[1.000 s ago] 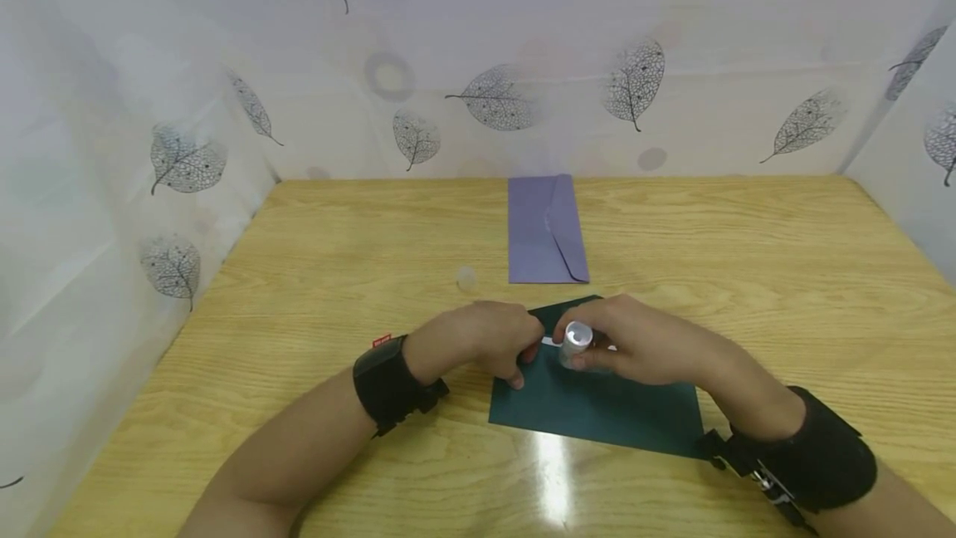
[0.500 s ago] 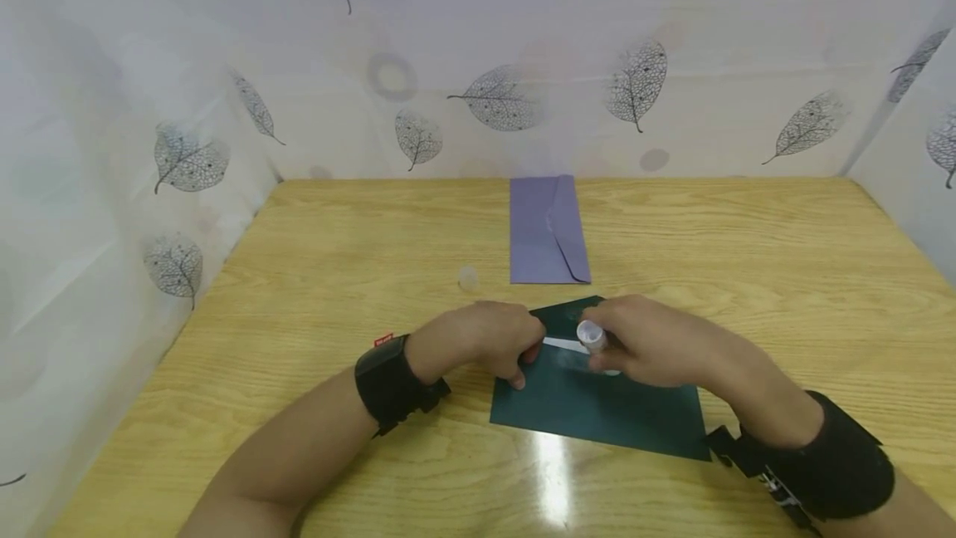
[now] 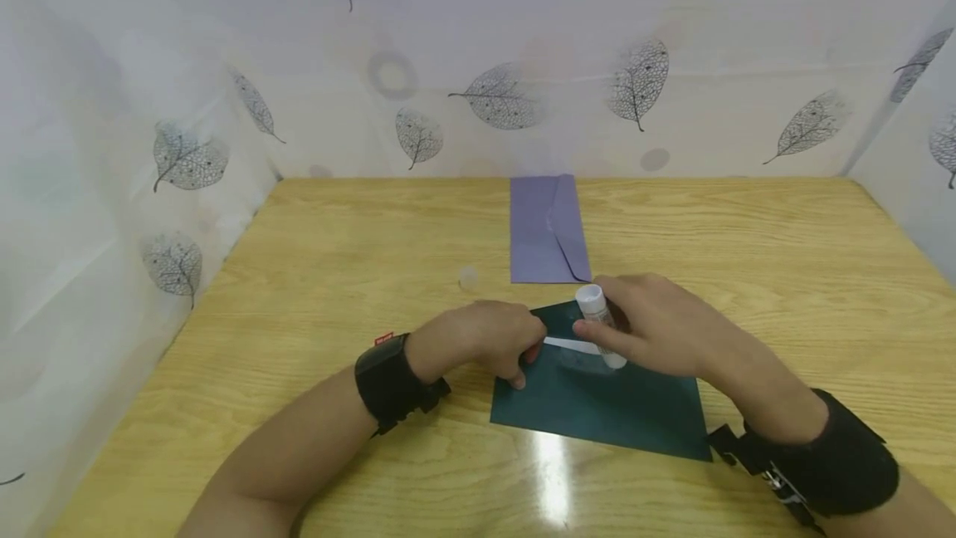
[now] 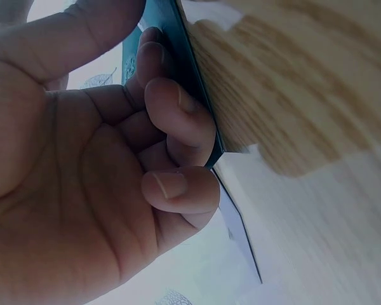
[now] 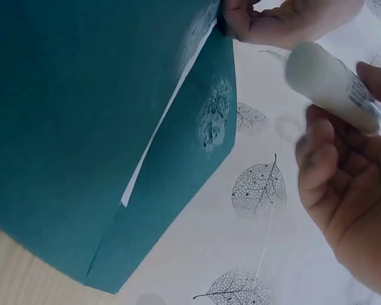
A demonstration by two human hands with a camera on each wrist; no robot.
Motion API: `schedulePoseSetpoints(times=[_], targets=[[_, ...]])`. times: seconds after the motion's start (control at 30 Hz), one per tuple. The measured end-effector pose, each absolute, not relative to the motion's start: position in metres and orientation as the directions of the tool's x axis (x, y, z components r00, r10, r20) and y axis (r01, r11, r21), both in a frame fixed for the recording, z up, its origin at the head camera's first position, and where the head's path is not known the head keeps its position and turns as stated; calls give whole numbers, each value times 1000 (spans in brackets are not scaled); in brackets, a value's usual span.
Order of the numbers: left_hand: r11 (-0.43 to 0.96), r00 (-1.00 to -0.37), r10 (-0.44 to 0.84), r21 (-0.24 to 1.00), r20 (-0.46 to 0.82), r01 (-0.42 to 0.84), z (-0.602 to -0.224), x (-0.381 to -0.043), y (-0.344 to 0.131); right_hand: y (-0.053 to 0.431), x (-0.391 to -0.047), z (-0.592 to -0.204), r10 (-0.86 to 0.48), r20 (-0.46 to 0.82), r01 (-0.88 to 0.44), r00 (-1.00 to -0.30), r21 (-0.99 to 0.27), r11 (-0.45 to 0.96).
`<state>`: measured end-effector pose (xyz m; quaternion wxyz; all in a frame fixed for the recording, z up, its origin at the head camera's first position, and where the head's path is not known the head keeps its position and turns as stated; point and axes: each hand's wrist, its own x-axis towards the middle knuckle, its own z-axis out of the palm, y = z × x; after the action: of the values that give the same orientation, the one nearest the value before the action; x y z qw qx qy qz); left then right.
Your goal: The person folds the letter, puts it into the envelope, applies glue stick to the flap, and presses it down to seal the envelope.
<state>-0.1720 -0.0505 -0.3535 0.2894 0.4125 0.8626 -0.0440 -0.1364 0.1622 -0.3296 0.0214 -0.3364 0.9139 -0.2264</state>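
Note:
A dark green envelope (image 3: 597,405) lies on the table, its flap (image 5: 203,146) folded out and a white strip showing along the opening. Glossy wet smears mark the flap and the body. My left hand (image 3: 500,339) holds the envelope at its left side, with fingers (image 4: 184,121) curled against its edge. Between the thumb and fingers of my right hand (image 3: 665,330) is a white glue stick (image 3: 602,318), tilted above the envelope. The right wrist view shows the glue stick's blunt end apart from the paper.
A purple envelope (image 3: 534,231) lies farther back on the wooden table (image 3: 358,247). A small translucent round piece (image 3: 468,277) sits left of it. A leaf-patterned cloth (image 3: 463,23) stands behind and at the sides.
My right hand has moved the glue stick rightward along the opening, then up and away from me, exposing more of the white strip. The left hand stays in place.

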Motion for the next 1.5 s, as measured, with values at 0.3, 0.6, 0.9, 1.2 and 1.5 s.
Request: schedulePoseSetpoints(times=[0.3,0.6,0.9,1.2,1.5], targets=[[625,-478,721,171,-502,762,-350,-170,-50,161,-136,-332,-559,467,-715,-685,-284,639],[507,-513,857,275,-55,817,-321,-170,-59,158,-139,-326,-479,661,-784,-578,-285,552],[144,-452,848,699,278,701,-322,-165,-50,155,-139,-327,-408,798,-852,-443,-234,468],[-88,-556,781,931,285,354,-326,-156,-40,147,-137,-328,-418,816,-875,-400,-205,438],[-90,-658,682,930,319,357,-329,-153,-38,145,-135,-329,-445,797,-886,-409,-231,401]])
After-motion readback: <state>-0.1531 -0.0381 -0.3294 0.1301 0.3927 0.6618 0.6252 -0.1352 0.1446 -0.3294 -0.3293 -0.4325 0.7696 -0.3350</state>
